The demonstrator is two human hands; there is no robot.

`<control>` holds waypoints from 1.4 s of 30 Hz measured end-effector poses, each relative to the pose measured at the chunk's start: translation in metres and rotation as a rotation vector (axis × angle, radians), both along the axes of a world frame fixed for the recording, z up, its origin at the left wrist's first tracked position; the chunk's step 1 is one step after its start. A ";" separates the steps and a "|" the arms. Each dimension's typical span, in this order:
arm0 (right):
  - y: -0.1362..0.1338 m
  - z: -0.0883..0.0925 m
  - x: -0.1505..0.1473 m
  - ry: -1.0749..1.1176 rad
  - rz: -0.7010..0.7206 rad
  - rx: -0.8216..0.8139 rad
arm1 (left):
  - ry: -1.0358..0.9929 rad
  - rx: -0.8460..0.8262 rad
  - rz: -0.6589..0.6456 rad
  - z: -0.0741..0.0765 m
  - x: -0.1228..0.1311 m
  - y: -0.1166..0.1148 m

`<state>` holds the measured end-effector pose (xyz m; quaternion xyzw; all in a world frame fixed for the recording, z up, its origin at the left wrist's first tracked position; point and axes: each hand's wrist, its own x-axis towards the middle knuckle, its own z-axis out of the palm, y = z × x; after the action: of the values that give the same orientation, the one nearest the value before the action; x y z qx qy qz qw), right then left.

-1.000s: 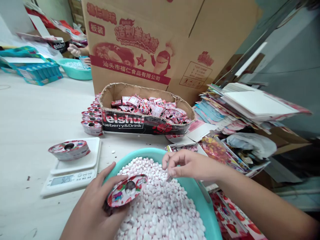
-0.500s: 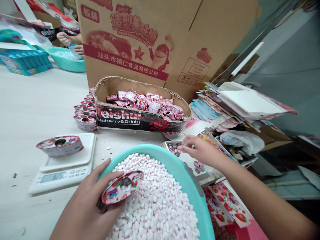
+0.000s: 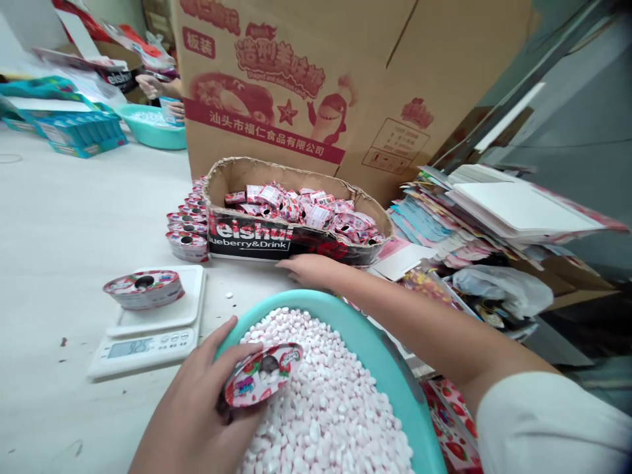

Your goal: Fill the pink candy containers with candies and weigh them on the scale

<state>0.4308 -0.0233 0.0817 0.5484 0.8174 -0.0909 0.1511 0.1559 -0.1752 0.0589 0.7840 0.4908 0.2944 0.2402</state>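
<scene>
My left hand (image 3: 202, 401) is wrapped round a small strawberry-printed candy box (image 3: 261, 378), tilted over the basin's near left part. White candies show inside the round hole in its top. Pale pink-white candies (image 3: 326, 388) fill the turquoise basin (image 3: 419, 382) beneath it. Over the basin's far rim reaches my right hand (image 3: 311, 270), its fingers together and pointing left in front of the carton tray; anything between the fingertips is hidden. On a white digital scale (image 3: 148, 352) at left lies another candy box (image 3: 145, 289).
A cut-down carton tray (image 3: 247, 237) holds many candy boxes, with more stacked (image 3: 186, 240) at its left. Behind stands a large cardboard box (image 3: 296, 85). Piled card sheets (image 3: 523, 201) are at right. Far left, another person's hands (image 3: 158, 89) work over a second basin (image 3: 155, 135).
My right hand has left the small tray of discs at right and swung left across the basin's far side. My left hand still holds the candy box. The view has shifted slightly.
</scene>
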 end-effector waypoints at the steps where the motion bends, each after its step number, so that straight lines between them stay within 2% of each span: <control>1: 0.008 -0.008 -0.005 -0.055 0.025 0.009 | -0.001 0.001 -0.009 0.000 0.000 0.000; 4: 0.019 -0.027 -0.012 -0.193 0.093 0.033 | 0.007 -0.010 -0.039 0.000 -0.002 0.000; 8: 0.022 -0.040 -0.010 -0.291 0.155 0.039 | 0.002 -0.027 -0.043 0.001 -0.002 0.001; 12: 0.020 -0.042 -0.005 -0.312 0.147 0.023 | -0.014 -0.009 -0.014 0.002 0.003 -0.002; 15: 0.021 -0.037 -0.005 -0.237 0.130 0.013 | -0.027 -0.005 0.002 0.003 0.004 -0.004; 18: 0.025 -0.025 -0.016 -0.059 0.137 -0.016 | -0.030 -0.033 -0.006 0.004 0.003 -0.003; 22: 0.040 -0.013 -0.057 0.310 0.114 -0.085 | -0.034 -0.079 -0.048 0.004 0.001 0.000; 25: 0.048 -0.014 -0.091 0.576 0.028 -0.221 | -0.048 -0.089 -0.045 0.005 0.001 0.000; 28: 0.047 -0.017 -0.108 0.806 -0.085 -0.421 | -0.065 -0.110 -0.048 0.007 0.002 0.000; 30: 0.040 -0.014 -0.108 0.946 -0.157 -0.546 | -0.069 -0.127 -0.054 0.007 0.002 0.000; 33: 0.027 0.000 -0.100 1.144 -0.254 -0.654 | -0.079 -0.142 -0.068 0.006 0.002 0.000; 39: -0.001 0.039 -0.092 1.451 -0.405 -0.659 | -0.085 -0.156 -0.075 0.005 0.001 0.000; 42: -0.015 0.051 -0.091 1.545 -0.443 -0.667 | -0.085 -0.154 -0.077 0.005 0.002 0.001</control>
<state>0.3398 -0.0379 0.1330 0.4065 0.4961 -0.6999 -0.3144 0.1576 -0.1739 0.0638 0.7682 0.4708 0.2794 0.3318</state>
